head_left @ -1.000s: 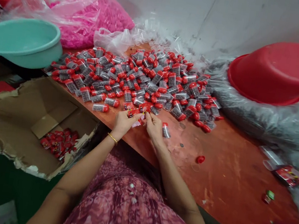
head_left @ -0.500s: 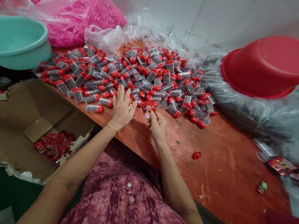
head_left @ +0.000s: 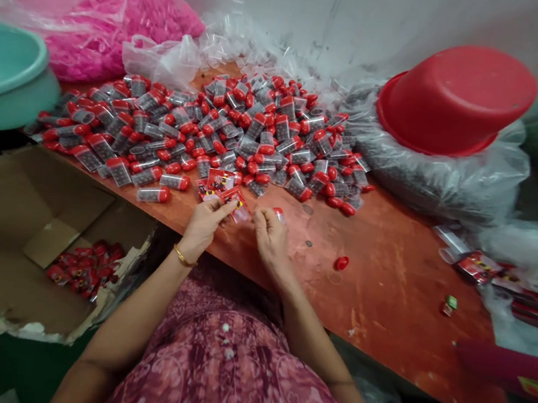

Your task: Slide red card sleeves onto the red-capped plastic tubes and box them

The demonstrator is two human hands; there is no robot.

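Observation:
My left hand [head_left: 202, 225] pinches a small red printed packet [head_left: 235, 200] between thumb and fingers, just above the table's front part. More red printed packets [head_left: 222, 179] lie right behind it. Close on the right is my right hand [head_left: 271, 235], its fingers curled and pressed together by the packet's right edge. What these fingers hold is hidden. A small red and clear piece [head_left: 278, 213] shows behind the knuckles; whether it is held I cannot tell. Beyond both hands spreads a heap of clear tubes with red caps [head_left: 240, 123], dark inside.
At left, a torn cardboard box [head_left: 22, 191] contains red packets [head_left: 87, 265] below table height. A teal basin [head_left: 9, 75] and a bag of pink pieces [head_left: 124, 18] stand behind. An upturned red tub [head_left: 456, 101] rests on a plastic bag. One red cap [head_left: 341, 263] lies on the red-brown table [head_left: 386, 300].
My left hand, earlier spread flat near the heap, has drawn back and closed on a packet. My right hand, which held a packet, is now lower with fingers curled. The view has shifted right.

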